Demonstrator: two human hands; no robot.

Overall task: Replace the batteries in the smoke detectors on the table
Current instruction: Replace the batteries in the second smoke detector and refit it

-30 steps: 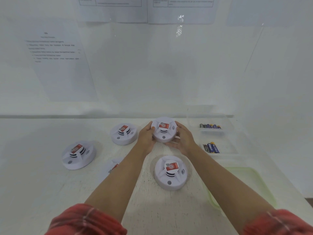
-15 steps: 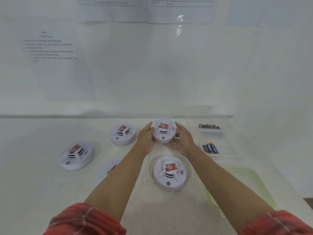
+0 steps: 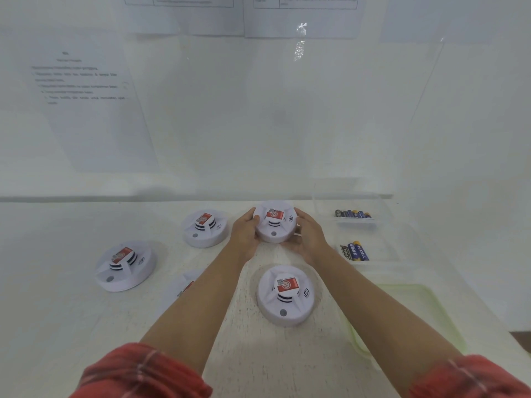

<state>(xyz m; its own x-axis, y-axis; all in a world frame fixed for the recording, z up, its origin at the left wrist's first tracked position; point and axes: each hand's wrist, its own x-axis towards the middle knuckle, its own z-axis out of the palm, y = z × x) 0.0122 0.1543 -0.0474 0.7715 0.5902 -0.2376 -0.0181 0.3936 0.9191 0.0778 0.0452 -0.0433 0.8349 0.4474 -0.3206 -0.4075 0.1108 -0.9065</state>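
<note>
Several round white smoke detectors with red labels lie on the white table (image 3: 57,326). The far middle detector (image 3: 275,225) is held from both sides: my left hand (image 3: 244,235) grips its left edge and my right hand (image 3: 307,237) grips its right edge. Another detector (image 3: 285,295) sits just in front of it between my forearms. Two more sit to the left, one (image 3: 204,228) near the back and one (image 3: 125,265) further left. A further detector (image 3: 184,288) is mostly hidden behind my left forearm.
Two clear trays at the right hold AA batteries, a row at the back (image 3: 352,214) and a few nearer (image 3: 355,251). A pale green lid or tray (image 3: 408,317) lies at the right front. A clear panel with taped papers stands behind the table.
The hands stay on the far middle detector in all frames; it seems turned slightly. The view shifted a little.
</note>
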